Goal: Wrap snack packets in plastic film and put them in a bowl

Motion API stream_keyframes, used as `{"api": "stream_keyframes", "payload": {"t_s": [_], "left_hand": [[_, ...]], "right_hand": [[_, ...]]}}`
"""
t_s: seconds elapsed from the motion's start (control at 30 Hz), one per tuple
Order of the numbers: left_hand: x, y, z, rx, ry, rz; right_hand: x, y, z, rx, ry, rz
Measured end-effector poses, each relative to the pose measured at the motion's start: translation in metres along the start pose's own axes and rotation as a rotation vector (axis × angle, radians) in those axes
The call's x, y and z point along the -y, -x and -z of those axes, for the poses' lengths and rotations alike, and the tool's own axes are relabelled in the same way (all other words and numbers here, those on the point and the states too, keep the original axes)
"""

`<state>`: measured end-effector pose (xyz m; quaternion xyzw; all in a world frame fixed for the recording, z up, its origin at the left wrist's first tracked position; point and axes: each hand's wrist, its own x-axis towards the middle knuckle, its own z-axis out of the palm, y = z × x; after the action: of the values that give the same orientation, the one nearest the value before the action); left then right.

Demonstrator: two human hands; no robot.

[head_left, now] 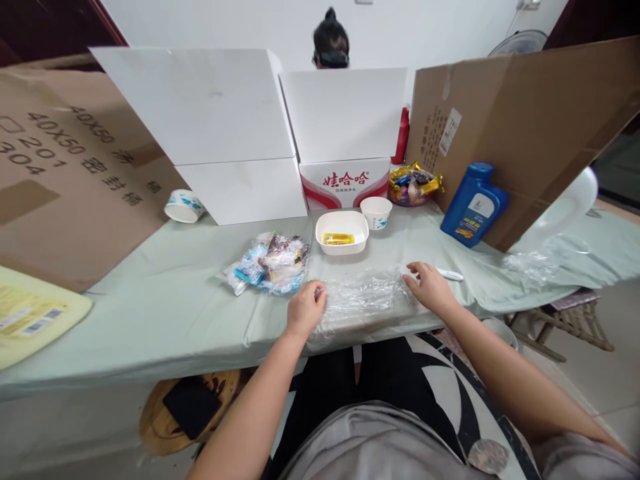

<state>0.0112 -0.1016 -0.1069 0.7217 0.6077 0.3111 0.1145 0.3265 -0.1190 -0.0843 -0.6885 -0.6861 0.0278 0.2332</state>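
A clear plastic sheet [363,297] lies flat on the pale green tablecloth [165,313] near the front edge. My left hand [306,310] pinches its left edge with curled fingers. My right hand [427,285] presses on its right edge, fingers bent down onto the plastic. Behind the sheet stands a white rectangular bowl [343,233] with a yellow packet [339,239] inside. Left of it lies a clear bag of wrapped snacks [270,263]. A small white object [450,274] lies just right of my right hand.
A paper cup [376,212] stands beside the bowl, another paper cup [184,205] lies at the left. A bowl of sweets [413,185], a blue bottle [473,203], white boxes [235,133] and cardboard walls [525,120] ring the table. Another person's head [331,43] shows behind the boxes.
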Motion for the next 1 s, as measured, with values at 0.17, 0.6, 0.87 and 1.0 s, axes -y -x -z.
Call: {"api": "stream_keyframes", "payload": {"t_s": [0.17,0.6,0.87,1.0], "left_hand": [[0.0,0.0,-0.002,0.01,-0.077,-0.05],[-0.002,0.001,-0.003,0.032,-0.167,-0.062],[-0.007,0.004,-0.003,0.043,-0.225,-0.118],[-0.008,0.005,-0.004,0.033,-0.269,-0.147]], "right_hand": [[0.007,-0.036,-0.011,0.02,0.027,-0.02],[0.007,-0.042,0.002,-0.055,0.071,0.132],[0.1,-0.06,-0.006,0.353,0.062,0.207],[0.123,-0.084,-0.024,0.56,0.087,0.203]]}}
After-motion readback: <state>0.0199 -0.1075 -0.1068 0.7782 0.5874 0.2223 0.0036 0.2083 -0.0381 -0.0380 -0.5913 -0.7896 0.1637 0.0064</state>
